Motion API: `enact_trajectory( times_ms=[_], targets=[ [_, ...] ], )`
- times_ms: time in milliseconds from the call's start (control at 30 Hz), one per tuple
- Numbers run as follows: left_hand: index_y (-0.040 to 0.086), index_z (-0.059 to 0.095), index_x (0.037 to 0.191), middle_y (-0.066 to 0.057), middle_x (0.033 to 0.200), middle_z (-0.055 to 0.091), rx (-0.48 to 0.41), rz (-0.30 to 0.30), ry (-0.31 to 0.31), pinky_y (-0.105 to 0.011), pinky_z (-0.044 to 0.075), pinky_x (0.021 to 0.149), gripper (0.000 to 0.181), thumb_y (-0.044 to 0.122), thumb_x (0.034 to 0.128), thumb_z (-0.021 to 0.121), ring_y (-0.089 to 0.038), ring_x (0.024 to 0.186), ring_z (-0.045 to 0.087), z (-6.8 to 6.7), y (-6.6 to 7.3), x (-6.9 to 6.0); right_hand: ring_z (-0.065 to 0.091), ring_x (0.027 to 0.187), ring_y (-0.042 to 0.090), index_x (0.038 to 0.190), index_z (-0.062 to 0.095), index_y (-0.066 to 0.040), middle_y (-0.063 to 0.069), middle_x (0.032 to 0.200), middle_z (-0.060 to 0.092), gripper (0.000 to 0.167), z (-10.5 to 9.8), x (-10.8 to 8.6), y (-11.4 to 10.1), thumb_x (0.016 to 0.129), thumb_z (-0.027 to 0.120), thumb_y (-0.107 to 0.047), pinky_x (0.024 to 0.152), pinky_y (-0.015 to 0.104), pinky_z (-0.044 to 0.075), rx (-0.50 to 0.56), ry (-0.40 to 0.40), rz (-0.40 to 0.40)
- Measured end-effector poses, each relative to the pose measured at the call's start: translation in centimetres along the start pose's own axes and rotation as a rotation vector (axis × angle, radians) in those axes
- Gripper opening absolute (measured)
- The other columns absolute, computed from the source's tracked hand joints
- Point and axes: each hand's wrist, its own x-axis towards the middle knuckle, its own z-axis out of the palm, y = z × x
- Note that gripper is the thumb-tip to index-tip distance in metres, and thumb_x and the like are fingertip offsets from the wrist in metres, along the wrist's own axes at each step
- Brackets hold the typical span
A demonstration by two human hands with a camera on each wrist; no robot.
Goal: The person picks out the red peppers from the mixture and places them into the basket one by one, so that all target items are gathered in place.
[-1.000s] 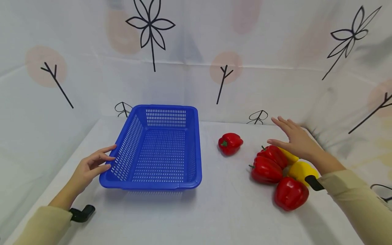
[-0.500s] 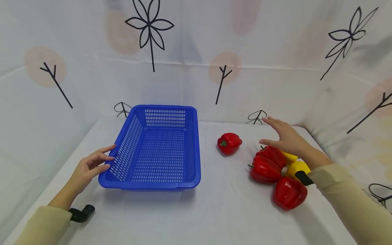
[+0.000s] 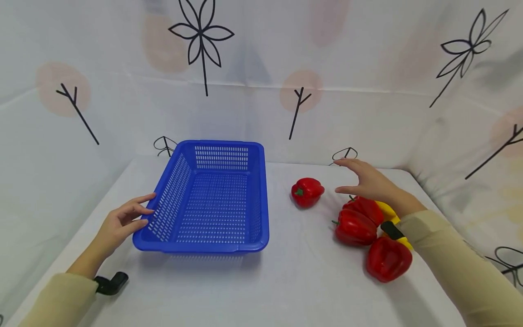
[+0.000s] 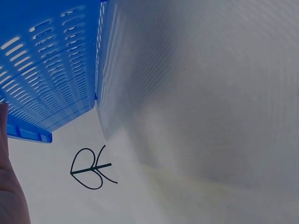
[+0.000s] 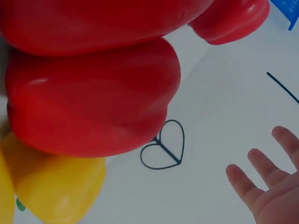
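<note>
An empty blue basket (image 3: 212, 247) stands left of centre in the head view. The left hand (image 3: 118, 227) touches its left rim with the fingertips, fingers loosely bent. The right hand (image 3: 369, 184) hovers with spread fingers and thumb, holding nothing, above and behind a group of red peppers (image 3: 355, 227) at the right. A lone red pepper (image 3: 308, 192) lies between that hand and the basket. Yellow peppers (image 5: 60, 186) lie beside the red ones, partly hidden by the right forearm in the head view. The right wrist view shows the right hand's fingers (image 5: 266, 170) extended.
A white cloth (image 3: 294, 286) covers the table. Behind it and at both sides hangs a pale curtain (image 3: 253, 109) with line-drawn flowers and twigs. One red pepper (image 3: 388, 259) lies closest to the front of the group.
The right hand has moved left, toward the lone red pepper, and its forearm now covers more of the yellow ones. The left hand and the basket have stayed in place.
</note>
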Motion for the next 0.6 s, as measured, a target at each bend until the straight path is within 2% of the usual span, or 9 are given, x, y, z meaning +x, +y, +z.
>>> enact_trajectory(
  times_ms=[367,600],
  targets=[
    [-0.006,0.06,0.099,0.01,0.133,0.047,-0.019,0.003,-0.008,-0.013,0.044,0.082,0.014,-0.009,0.0857,0.056,0.005,0.109,0.048,-0.1,0.0,0.3,0.029,0.128,0.04,0.139,0.039,-0.011,0.019,0.141,0.034,0.076,0.6,1.8,-0.5,0.076,0.077,-0.026,0.089,0.06,0.04,0.031,-0.039,-0.026],
    [-0.006,0.06,0.098,0.011,0.132,0.048,-0.014,0.004,-0.001,-0.013,0.045,0.082,0.014,-0.009,0.085,0.056,0.005,0.109,0.048,-0.1,0.1,0.2,0.032,0.126,0.037,0.137,0.042,-0.012,0.016,0.138,0.039,0.072,1.0,3.0,-0.9,0.075,0.078,-0.023,0.093,0.059,0.038,0.061,-0.062,-0.062]
  ],
)
